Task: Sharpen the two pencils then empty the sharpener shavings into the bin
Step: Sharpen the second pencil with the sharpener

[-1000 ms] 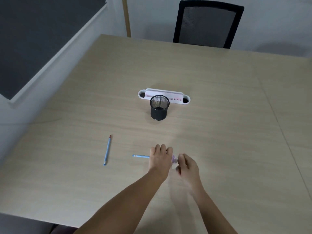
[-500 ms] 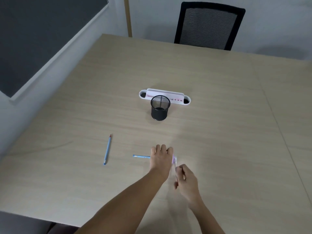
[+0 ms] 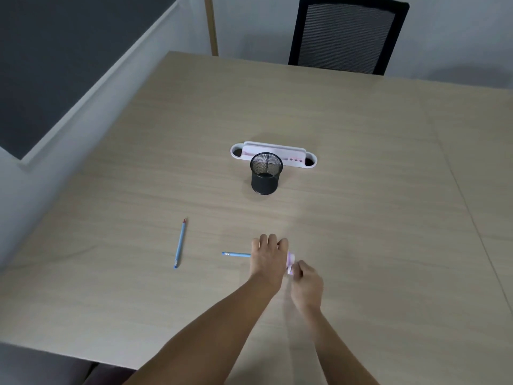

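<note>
A big light-wood counter (image 3: pixel 361 134) fills most of the frame, with seams seen running down its right side. A black mesh-back chair (image 3: pixel 347 34) is tucked in at the top edge. Pale grey walls are seen behind, and a dark framed panel (image 3: pixel 69 51) is mounted upper left.

Matt pale wood-grain tabletop (image 3: pixel 361 218); black metal-mesh cup (image 3: pixel 266 173); smooth white plastic holder (image 3: pixel 311 162); chair (image 3: pixel 347 34) back of ribbed grey mesh cloth.

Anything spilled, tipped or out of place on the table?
Nothing stands out. The mesh cup is upright, no shavings show on the table, the spare pencil lies flat. Left hand holds the other pencil, right hand the sharpener.
</note>
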Demonstrator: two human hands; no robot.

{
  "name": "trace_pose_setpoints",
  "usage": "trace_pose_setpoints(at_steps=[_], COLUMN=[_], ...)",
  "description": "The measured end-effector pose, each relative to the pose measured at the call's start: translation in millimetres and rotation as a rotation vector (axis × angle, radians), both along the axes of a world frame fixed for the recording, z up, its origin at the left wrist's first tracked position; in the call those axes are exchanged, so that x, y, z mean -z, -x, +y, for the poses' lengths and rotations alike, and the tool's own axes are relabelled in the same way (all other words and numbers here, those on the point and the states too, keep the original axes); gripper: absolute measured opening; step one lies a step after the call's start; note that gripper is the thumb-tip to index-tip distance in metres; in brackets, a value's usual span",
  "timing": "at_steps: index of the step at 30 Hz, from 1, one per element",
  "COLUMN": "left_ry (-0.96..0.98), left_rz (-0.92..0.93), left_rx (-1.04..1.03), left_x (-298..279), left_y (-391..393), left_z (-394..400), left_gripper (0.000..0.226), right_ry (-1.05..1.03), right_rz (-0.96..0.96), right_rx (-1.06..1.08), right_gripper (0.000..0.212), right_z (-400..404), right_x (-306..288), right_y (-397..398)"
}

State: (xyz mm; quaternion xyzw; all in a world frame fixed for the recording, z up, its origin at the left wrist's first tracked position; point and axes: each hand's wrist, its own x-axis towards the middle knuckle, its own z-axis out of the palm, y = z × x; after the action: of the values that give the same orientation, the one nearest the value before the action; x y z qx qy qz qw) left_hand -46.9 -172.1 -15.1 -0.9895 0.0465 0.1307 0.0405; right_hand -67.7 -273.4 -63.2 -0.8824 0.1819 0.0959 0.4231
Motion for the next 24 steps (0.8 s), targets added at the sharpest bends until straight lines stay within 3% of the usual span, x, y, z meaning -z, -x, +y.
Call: trace_pose_setpoints(at_steps=[3, 7, 11, 14, 19, 24], left_ry=[0.025, 0.008, -0.021, 0.008, -0.006, -0.039], left_rz=[-0.010, -0.043, -0.051, -0.050, -0.036, -0.008], left_rx=[-0.028, 0.001, 0.004, -0.011, -0.008, 0.021], left_x=[-2.4, 1.1, 0.8, -0.6, 0.9, -4.4], left_y=[-0.2, -0.9, -0.8, -0.5, -2.2, -1.7], left_z=[-0.9, 0.4, 0.7, 0.8, 0.8, 0.9], left_gripper=[0.048, 0.041, 0.049, 0.048, 0.046, 0.051], right_ry=[-0.069, -0.196, -0.132, -0.092, 0.018, -0.021], right_rz=[-0.019, -0.009, 0.002, 0.086, 0.063, 0.009], right_rx=[-0.029, -0.097, -0.065, -0.039, -0.017, -0.046], right_gripper=[0.039, 0.038, 0.043, 0.025, 0.026, 0.018], right_z=[-4.3, -14.1, -9.9, -8.8, -7.0, -13.9], right_x=[-16.7, -43.3, -33.1, -14.5, 1.7, 0.7], right_y=[26.7, 5.6, -52.9, -68.3, -23.9, 5.1])
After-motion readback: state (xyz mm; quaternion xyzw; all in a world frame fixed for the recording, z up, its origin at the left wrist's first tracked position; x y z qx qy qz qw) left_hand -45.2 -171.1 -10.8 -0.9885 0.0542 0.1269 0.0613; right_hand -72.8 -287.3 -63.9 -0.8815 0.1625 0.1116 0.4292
